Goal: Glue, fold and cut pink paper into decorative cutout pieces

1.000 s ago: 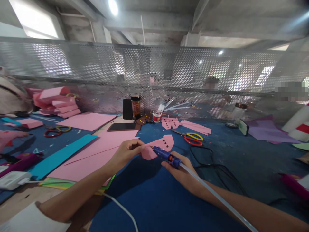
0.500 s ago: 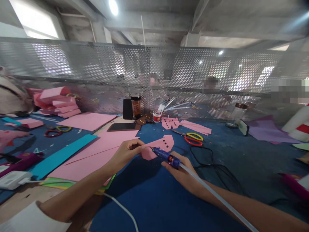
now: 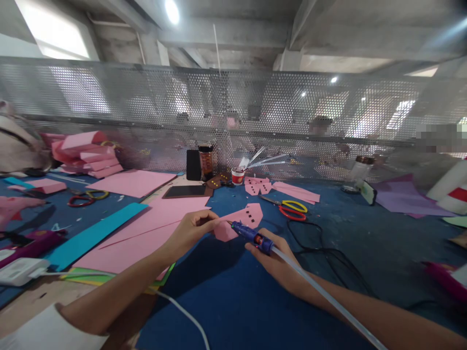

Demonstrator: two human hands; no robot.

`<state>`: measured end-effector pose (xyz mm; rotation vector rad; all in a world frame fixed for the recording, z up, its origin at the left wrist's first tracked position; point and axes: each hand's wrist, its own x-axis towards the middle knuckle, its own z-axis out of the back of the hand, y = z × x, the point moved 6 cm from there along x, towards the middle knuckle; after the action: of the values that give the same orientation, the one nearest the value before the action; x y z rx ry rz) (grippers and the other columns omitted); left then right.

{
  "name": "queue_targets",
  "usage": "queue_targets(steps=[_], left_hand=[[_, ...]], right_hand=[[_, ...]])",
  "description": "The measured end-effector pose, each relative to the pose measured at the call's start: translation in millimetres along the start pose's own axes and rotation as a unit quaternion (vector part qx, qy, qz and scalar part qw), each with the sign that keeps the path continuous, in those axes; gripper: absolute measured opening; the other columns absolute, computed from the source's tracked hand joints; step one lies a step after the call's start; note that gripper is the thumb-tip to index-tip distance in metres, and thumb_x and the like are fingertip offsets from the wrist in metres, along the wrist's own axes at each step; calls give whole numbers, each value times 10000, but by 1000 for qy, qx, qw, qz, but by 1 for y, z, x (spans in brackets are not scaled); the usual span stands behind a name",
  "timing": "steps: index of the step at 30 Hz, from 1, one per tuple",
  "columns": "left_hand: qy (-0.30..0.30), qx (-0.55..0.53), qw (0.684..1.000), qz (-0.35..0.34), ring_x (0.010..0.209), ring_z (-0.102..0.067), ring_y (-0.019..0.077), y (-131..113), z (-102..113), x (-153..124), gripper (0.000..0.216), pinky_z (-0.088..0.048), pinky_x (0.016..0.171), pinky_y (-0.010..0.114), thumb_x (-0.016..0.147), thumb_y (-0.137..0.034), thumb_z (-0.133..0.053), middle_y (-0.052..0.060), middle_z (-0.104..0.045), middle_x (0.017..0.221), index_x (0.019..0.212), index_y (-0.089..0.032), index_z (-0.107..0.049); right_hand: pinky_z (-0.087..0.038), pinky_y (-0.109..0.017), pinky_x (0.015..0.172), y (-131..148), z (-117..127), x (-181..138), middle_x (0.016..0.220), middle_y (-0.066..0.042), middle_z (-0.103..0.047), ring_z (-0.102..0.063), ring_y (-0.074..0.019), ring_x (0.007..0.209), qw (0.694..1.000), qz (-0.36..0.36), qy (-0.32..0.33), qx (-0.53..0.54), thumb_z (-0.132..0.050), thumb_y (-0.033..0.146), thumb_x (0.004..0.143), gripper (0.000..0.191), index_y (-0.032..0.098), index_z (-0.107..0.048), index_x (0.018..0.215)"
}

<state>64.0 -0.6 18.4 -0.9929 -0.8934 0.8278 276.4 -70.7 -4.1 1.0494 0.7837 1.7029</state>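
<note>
My left hand (image 3: 189, 231) pinches the edge of a pink paper cut-out (image 3: 243, 219) with small black squares on it, held just above the blue table top (image 3: 237, 301). My right hand (image 3: 272, 257) grips a blue glue gun (image 3: 251, 236) with a long clear glue stick trailing back along my forearm. The gun's nozzle touches the pink cut-out close to my left fingertips.
Large pink sheets (image 3: 146, 228) and a teal strip (image 3: 91, 236) lie to the left. Yellow and red scissors (image 3: 292, 209) and a black cord (image 3: 321, 248) lie to the right. A phone (image 3: 182, 191), a jar (image 3: 205, 163) and a red cup (image 3: 237, 176) stand before a perforated metal screen (image 3: 233, 116). Purple paper (image 3: 404, 197) lies far right.
</note>
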Motion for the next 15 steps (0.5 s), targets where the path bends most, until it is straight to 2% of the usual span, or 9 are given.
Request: queue_targets(steps=[8, 15], left_hand=[[8, 4, 1000, -6, 761, -619, 172, -2, -1, -2, 254, -487, 700, 269, 867, -393, -661, 29, -678, 786, 847, -144, -707], [-1, 5, 1000, 1, 755, -622, 171, -1, 0, -1, 252, -483, 693, 266, 867, -393, -666, 30, -678, 781, 835, -147, -708]], right_hand=[[-345, -243, 581, -2, -2, 0, 729, 37, -486, -423, -118, 653, 1000, 17, 3, 9, -618, 384, 910, 229, 197, -523, 818], [-331, -245, 568, -4, -1, 0, 706, 41, -471, -411, -115, 631, 1000, 9, 1, -9, -619, 408, 908, 273, 201, -493, 782]])
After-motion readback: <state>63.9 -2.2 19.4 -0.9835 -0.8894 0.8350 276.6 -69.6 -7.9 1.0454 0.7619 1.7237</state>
